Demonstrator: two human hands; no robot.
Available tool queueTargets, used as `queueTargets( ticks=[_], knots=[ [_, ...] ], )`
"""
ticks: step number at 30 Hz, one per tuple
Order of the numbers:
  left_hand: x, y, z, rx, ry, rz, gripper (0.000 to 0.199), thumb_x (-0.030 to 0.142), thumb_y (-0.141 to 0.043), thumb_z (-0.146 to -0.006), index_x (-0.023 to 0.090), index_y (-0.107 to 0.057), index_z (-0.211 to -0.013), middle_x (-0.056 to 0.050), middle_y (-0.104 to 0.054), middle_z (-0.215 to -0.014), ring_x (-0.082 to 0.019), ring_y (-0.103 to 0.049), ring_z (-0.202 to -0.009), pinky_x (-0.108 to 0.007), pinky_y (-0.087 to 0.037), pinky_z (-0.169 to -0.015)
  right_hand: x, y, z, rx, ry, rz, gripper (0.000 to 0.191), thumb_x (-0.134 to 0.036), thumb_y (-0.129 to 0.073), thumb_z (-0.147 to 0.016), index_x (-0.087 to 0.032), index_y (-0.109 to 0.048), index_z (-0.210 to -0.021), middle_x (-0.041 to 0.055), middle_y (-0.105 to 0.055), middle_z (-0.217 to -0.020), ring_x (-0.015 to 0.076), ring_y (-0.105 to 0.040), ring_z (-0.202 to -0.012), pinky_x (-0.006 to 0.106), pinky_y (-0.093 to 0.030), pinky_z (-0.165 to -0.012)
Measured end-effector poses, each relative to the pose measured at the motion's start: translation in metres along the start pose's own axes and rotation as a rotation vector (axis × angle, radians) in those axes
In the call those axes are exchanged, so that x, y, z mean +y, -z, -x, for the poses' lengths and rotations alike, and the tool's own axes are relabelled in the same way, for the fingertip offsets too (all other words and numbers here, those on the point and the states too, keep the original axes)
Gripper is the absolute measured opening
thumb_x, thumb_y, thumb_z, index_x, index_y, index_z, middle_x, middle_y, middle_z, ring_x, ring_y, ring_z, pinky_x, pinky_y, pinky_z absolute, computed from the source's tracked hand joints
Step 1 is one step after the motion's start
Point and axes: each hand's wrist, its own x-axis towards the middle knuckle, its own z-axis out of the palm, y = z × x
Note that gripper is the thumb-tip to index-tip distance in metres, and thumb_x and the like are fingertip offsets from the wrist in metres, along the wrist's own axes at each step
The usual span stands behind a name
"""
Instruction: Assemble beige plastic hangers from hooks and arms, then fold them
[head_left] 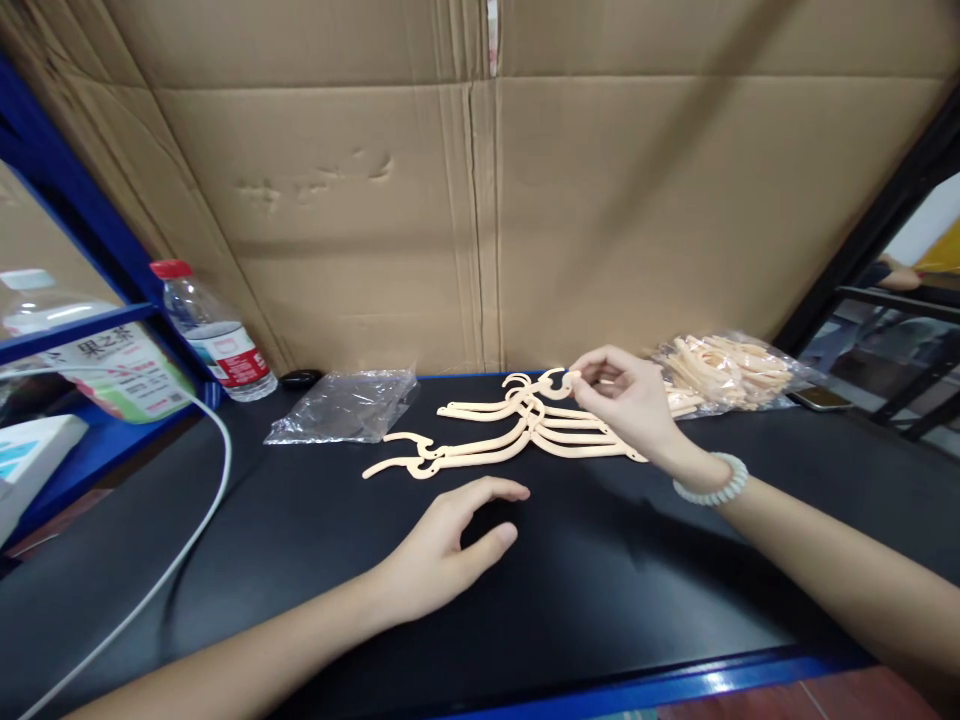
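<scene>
Beige plastic folding hangers (480,458) lie in a row on the black table, their arms spread to both sides and overlapping in the middle. Above their far end, my right hand (630,400) pinches a beige hanger hook (556,386) between thumb and fingertips. Whether that hook is joined to the pieces below, I cannot tell. My left hand (439,548) hovers or rests just in front of the hangers, thumb and fingers apart, with nothing in it. Two hook ends point left from the nearest hangers.
A transparent plastic bag (345,406) lies flat at the back left, near a red-capped bottle (225,340). Another bag (731,372) with more beige pieces is at the back right, beside a phone (821,398). A white cable (225,455) crosses the left side. Cardboard (337,230) stands behind.
</scene>
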Motion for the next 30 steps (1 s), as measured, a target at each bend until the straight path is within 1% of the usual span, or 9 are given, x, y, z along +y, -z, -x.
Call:
queueTargets(
  ticks=[4,7,10,13,17,21,23,26,30],
  knots=[
    [-0.002,-0.007,-0.006,0.123,0.094,0.410,0.038,0.033,-0.060,-0.089,0.024,-0.051,-0.125,-0.010,-0.061,-0.121,-0.024,-0.062,-0.105,-0.040,-0.048,-0.094,-0.016,-0.019,0.026,-0.247,-0.227,-0.299,0.014,-0.026,-0.069,-0.076,-0.019,-0.057,-0.082,0.0022,-0.068,-0.074,0.0158,-0.066,-0.066,0.026,-0.054,-0.054],
    [-0.001,-0.010,-0.008,0.235,0.183,0.560,0.031,0.038,-0.062,-0.087,0.021,-0.057,-0.112,-0.008,-0.061,-0.112,-0.020,-0.064,-0.091,-0.034,-0.052,-0.080,-0.021,-0.032,0.043,-0.398,-0.303,-0.352,0.014,-0.027,-0.068,-0.077,-0.019,-0.058,-0.080,0.0027,-0.069,-0.077,0.0163,-0.068,-0.070,0.026,-0.055,-0.057],
    [0.002,-0.011,-0.009,0.332,0.263,0.631,0.025,0.039,-0.066,-0.085,0.018,-0.058,-0.095,-0.003,-0.061,-0.094,-0.015,-0.061,-0.082,-0.027,-0.051,-0.073,-0.022,-0.040,0.053,-0.460,-0.244,-0.253,0.009,-0.025,-0.068,-0.079,-0.018,-0.062,-0.080,0.0030,-0.068,-0.083,0.0158,-0.067,-0.076,0.025,-0.053,-0.059],
    [0.003,-0.009,-0.010,0.355,0.282,0.711,0.026,0.038,-0.071,-0.082,0.017,-0.056,-0.085,0.000,-0.059,-0.082,-0.012,-0.059,-0.074,-0.025,-0.051,-0.070,-0.021,-0.040,0.052,-0.538,-0.155,-0.161,0.004,-0.022,-0.066,-0.081,-0.019,-0.066,-0.083,0.0023,-0.068,-0.086,0.0155,-0.065,-0.080,0.025,-0.052,-0.063],
    [0.000,-0.006,-0.010,0.350,0.292,0.786,0.026,0.038,-0.069,-0.083,0.017,-0.054,-0.087,-0.004,-0.066,-0.092,-0.013,-0.062,-0.074,-0.027,-0.051,-0.072,-0.005,-0.021,0.032,-0.521,-0.070,-0.021,0.008,-0.026,-0.063,-0.085,-0.020,-0.068,-0.086,0.0022,-0.070,-0.087,0.0155,-0.065,-0.078,0.028,-0.052,-0.070],
    [-0.003,-0.003,-0.010,0.347,0.331,0.785,0.026,0.039,-0.066,-0.085,0.016,-0.053,-0.086,-0.006,-0.068,-0.090,-0.014,-0.062,-0.074,-0.029,-0.051,-0.073,0.033,0.010,0.006,-0.468,0.127,0.413,0.009,-0.021,-0.060,-0.083,-0.019,-0.068,-0.084,0.0055,-0.071,-0.086,0.0219,-0.063,-0.084,0.036,-0.048,-0.077],
    [-0.003,-0.002,-0.009,0.340,0.332,0.793,0.026,0.038,-0.068,-0.084,0.017,-0.053,-0.086,-0.005,-0.067,-0.085,-0.013,-0.061,-0.072,-0.028,-0.050,-0.072,0.051,0.019,-0.001,-0.497,0.107,0.528,0.009,-0.020,-0.060,-0.082,-0.019,-0.069,-0.083,0.0061,-0.071,-0.083,0.0222,-0.063,-0.080,0.035,-0.048,-0.073],
    [-0.001,-0.001,-0.009,0.328,0.328,0.812,0.028,0.036,-0.072,-0.080,0.018,-0.051,-0.084,-0.001,-0.065,-0.079,-0.012,-0.060,-0.070,-0.026,-0.048,-0.069,0.067,0.021,-0.003,-0.556,0.054,0.525,0.009,-0.021,-0.062,-0.081,-0.019,-0.071,-0.082,0.0056,-0.070,-0.081,0.0197,-0.062,-0.075,0.032,-0.047,-0.068],
    [0.000,-0.001,-0.010,0.321,0.336,0.814,0.027,0.032,-0.074,-0.078,0.018,-0.051,-0.083,0.000,-0.063,-0.076,-0.012,-0.058,-0.070,-0.025,-0.047,-0.069,0.072,0.015,0.001,-0.557,0.115,0.534,0.013,-0.026,-0.061,-0.084,-0.020,-0.071,-0.078,0.0058,-0.066,-0.082,0.0203,-0.059,-0.080,0.033,-0.046,-0.073]
  ],
)
